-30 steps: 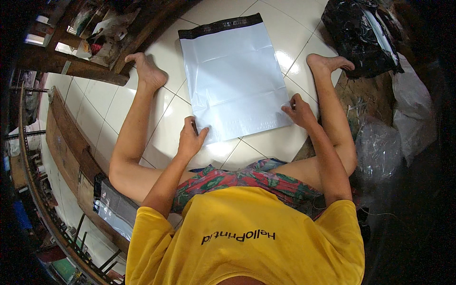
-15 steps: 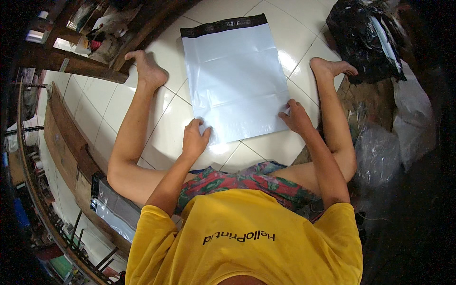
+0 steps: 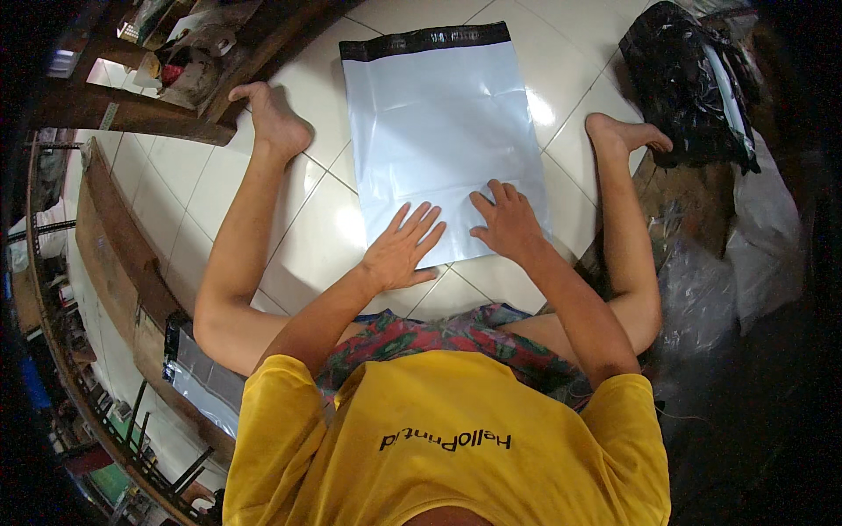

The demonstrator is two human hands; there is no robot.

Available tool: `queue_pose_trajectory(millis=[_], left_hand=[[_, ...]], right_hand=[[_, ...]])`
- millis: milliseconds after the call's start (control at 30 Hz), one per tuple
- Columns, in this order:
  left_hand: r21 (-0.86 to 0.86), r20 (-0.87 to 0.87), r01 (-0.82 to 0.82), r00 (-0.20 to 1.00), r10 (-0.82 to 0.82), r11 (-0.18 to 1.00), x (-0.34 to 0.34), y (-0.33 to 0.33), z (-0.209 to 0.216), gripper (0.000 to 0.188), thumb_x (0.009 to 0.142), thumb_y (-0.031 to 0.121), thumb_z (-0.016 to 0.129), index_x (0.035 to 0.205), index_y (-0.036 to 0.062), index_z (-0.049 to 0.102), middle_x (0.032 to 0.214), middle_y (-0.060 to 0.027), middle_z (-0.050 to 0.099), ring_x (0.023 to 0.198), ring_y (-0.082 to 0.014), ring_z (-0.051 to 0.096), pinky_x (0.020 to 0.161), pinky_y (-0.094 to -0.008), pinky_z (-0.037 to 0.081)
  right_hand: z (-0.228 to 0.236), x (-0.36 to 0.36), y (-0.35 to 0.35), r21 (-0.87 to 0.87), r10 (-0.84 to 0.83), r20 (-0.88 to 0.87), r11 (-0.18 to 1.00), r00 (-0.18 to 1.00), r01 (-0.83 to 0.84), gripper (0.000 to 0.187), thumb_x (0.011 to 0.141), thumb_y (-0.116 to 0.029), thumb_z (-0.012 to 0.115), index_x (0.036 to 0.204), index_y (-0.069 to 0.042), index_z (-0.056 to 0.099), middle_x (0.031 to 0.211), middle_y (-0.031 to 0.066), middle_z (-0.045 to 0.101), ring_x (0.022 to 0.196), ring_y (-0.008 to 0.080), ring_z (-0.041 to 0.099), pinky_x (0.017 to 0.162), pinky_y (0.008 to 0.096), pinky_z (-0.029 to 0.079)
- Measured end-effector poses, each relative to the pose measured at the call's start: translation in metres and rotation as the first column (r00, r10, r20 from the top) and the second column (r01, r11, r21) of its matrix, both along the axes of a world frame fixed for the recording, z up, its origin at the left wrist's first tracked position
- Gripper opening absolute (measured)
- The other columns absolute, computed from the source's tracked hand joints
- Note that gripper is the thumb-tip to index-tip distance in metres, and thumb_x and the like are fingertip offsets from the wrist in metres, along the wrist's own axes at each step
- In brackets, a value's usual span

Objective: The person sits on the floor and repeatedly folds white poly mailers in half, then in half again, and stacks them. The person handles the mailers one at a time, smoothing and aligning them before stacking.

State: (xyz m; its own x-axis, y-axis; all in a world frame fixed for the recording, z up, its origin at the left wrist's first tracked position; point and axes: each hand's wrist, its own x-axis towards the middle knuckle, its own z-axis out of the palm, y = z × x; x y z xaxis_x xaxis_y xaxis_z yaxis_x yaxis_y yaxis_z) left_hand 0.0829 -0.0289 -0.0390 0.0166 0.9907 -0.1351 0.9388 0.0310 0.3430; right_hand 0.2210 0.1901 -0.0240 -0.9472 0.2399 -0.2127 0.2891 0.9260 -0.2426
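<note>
A white bag (image 3: 443, 131) lies flat on the tiled floor (image 3: 311, 232), its black strip (image 3: 430, 41) farthest off. The left hand (image 3: 402, 248) spreads wide over the near edge, gripping nothing; the right hand (image 3: 507, 223), loosely curled, looks empty too. Uneven pressure could crease or skid it. Dark lettering crosses the yellow shirt (image 3: 447, 394).

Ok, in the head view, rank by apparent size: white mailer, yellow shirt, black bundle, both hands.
1. Yellow shirt (nearer the camera)
2. White mailer
3. Black bundle
4. Left hand, right hand: too alike to rank
</note>
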Motion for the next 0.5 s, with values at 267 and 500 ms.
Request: queue_pose_trajectory(millis=[267,500], left_hand=[[0.041,-0.030,0.048,0.998,-0.047,0.998,-0.008,-0.002,-0.019,0.080,0.091,0.056,0.057,0.148,0.0031,0.038,0.158,-0.0216,0.029,0.149,-0.0378,0.022,0.121,-0.0567,0.016],[-0.061,-0.009,-0.009,1.000,0.009,0.998,-0.002,-0.006,-0.038,0.066,0.094,0.053,0.052,0.141,0.0069,0.051,0.154,-0.0163,0.040,0.149,-0.0367,0.022,0.123,-0.0551,0.012]], right_hand=[[0.005,0.000,-0.007,-0.011,-0.037,0.067,0.999,0.997,0.037,0.066,0.080,-0.035,0.077,0.134,-0.008,0.052,0.139,0.0246,0.046,0.131,0.0425,0.043,0.110,0.0540,0.035],[-0.017,-0.061,-0.094,-0.124,0.091,-0.258,0.984,0.962,-0.127,0.072,0.090,-0.043,0.062,0.143,0.003,0.046,0.151,0.0245,0.040,0.143,0.0388,0.033,0.118,0.0542,0.023]])
